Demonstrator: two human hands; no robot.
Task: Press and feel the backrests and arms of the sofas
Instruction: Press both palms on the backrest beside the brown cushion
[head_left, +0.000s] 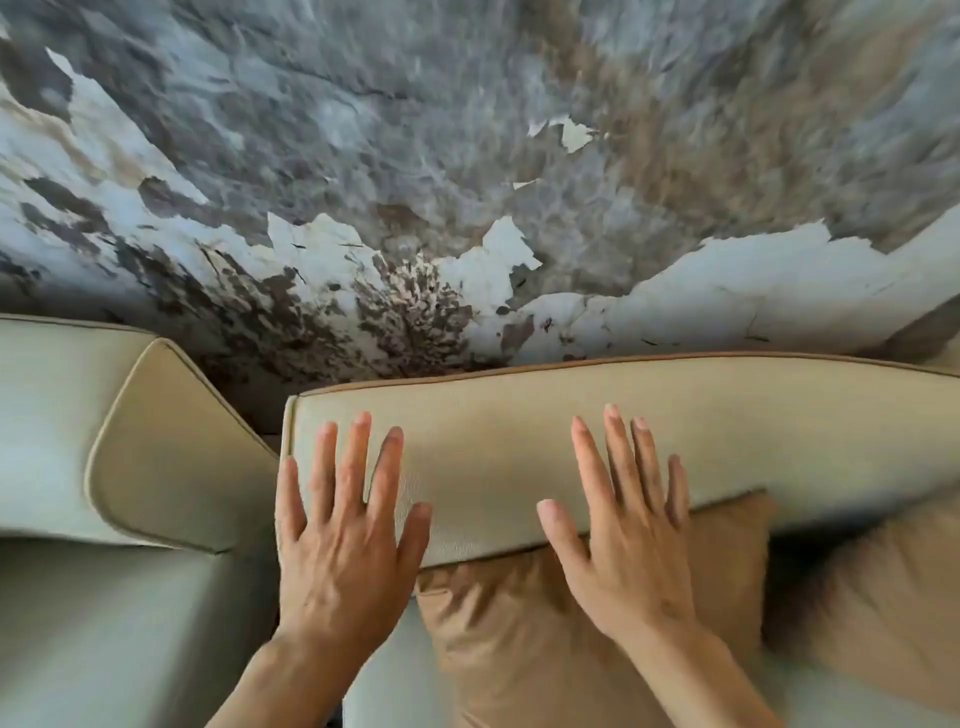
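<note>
The cream fabric sofa backrest (519, 441) is seen at centre. The left hand (343, 545) at 7 o'clock and right hand (623, 540) at 5 o'clock are laid flat, fingers spread, grasping nothing.

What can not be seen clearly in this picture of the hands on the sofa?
- Head view: whether the left hand and right hand press the backrest or only rest on it.
- The brown cushion: partly covered by the right hand and wrist.
- The second cushion: blurred, cut by the right edge.
- The neighbouring sofa: cut by the left edge.
</note>
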